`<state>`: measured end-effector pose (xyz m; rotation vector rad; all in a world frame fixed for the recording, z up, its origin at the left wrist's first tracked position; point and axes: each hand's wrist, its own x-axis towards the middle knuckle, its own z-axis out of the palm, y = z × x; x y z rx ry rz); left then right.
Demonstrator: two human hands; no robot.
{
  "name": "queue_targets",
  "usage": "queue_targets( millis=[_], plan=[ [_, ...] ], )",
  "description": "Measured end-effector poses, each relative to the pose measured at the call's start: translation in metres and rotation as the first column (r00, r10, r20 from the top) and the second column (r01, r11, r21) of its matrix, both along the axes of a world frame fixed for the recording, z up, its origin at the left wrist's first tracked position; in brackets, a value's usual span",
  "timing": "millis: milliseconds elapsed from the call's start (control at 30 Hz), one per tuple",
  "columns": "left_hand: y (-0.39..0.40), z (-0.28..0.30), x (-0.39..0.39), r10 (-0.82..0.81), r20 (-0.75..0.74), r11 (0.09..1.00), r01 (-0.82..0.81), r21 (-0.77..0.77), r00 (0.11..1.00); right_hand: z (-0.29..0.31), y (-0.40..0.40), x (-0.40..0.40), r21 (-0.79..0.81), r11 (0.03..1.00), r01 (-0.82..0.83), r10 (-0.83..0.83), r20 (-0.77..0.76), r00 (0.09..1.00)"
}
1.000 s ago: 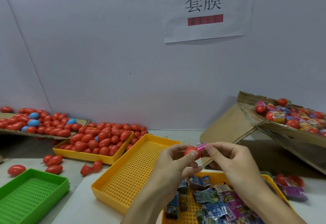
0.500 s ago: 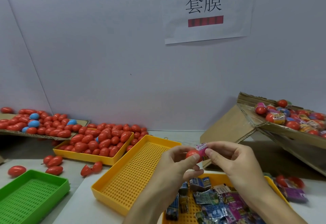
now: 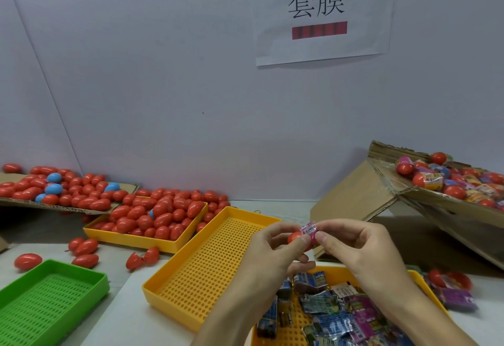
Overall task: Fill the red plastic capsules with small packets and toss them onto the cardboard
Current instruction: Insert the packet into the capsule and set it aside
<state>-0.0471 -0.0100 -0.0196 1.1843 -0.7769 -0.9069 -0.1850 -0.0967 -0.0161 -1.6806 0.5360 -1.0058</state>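
Red capsule (image 3: 295,237): it is held up above the worktop, between the empty yellow tray and the yellow tray with packets; only a part of it shows between the fingers
Pink packet (image 3: 309,230): it is at the right side of the capsule, touching it; if it is already partly inside, I cannot tell
Left hand (image 3: 272,253): fingers and thumb are curled around the capsule and grip it
Right hand (image 3: 357,247): thumb and forefinger pinch the pink packet against the capsule
Empty yellow tray (image 3: 174,272): it is perforated and lies in the middle of the worktop, under and left of the left hand
Yellow tray with packets (image 3: 324,269): it lies at the front edge of the worktop, under both hands, with many small printed packets (image 3: 327,315) inside
Yellow tray with capsules (image 3: 136,238): it lies behind the empty one, toward the back edge, heaped with red capsules
Green tray (image 3: 90,277): at the front left corner of the worktop
Left cardboard (image 3: 54,208): a flat sheet at the back left, covered with red capsules and some blue ones (image 3: 53,189)
Right cardboard (image 3: 425,204): tilted, at the right edge, it carries filled capsules and coloured packets
Loose capsules (image 3: 84,247): some lie on the worktop between the green tray and the tray with capsules; one of them lies open (image 3: 141,258)
Paper sign (image 3: 321,10): on the wall behind, with two printed characters and a red bar
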Motion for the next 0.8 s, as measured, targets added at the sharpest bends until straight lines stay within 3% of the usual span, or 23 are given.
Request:
queue_targets(
  millis=[233, 500, 800],
  plan=[
    [-0.0025, -0.0038, 0.0004, 0.039, 0.162, 0.999, -0.038, -0.01, 0.986, -0.0021, -0.0004, 0.0029, -0.178, 0.976, 0.129, -0.15, -0.112, 0.982],
    [-0.0036, -0.0065, -0.0022, 0.003, 0.318, 1.0, -0.005, 0.006, 0.948, -0.0032, -0.0008, 0.0056, 0.14, 0.984, 0.108, -0.098, -0.075, 0.992],
    [-0.0047, -0.0076, -0.0012, 0.031, 0.419, 0.999, -0.032, -0.005, 0.907, 0.0, 0.0028, 0.0055, 0.157, 0.982, 0.102, -0.095, -0.053, 0.994]
  ],
)
